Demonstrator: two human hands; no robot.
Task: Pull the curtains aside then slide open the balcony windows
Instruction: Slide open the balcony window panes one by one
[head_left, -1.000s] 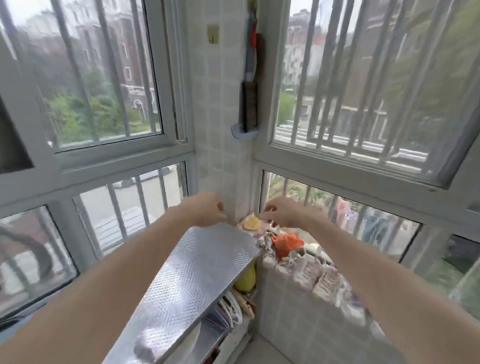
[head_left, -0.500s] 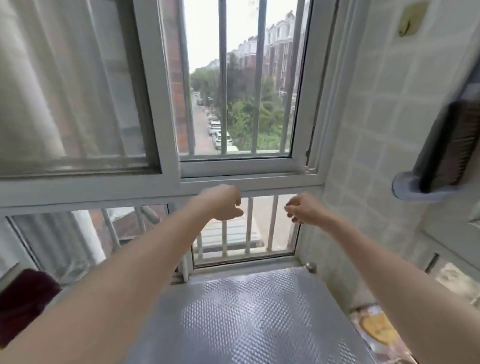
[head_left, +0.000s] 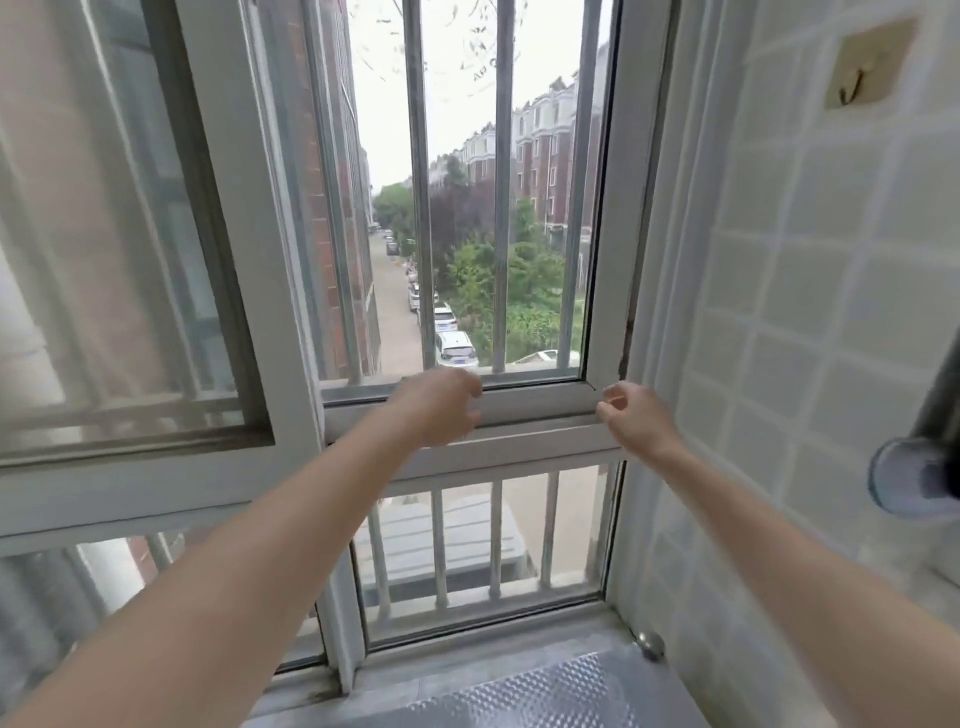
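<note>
Window sash (head_left: 605, 260) closed against frame; both hands (head_left: 441, 402) near its bottom rail.

Flat overcast daylight through the window (head_left: 457, 208), sky blown white at top centre, soft faint shadows, left pane hazy and blurred, wide-angle bending at frame edges, overall slight softness

To your right, a tiled wall (head_left: 810, 322) carries a brass hook (head_left: 868, 70). Below you, an embossed metal surface (head_left: 540, 693). Outside: security bars (head_left: 501, 208), parked cars (head_left: 453, 340), trees (head_left: 524, 291), apartment blocks (head_left: 540, 150).
</note>
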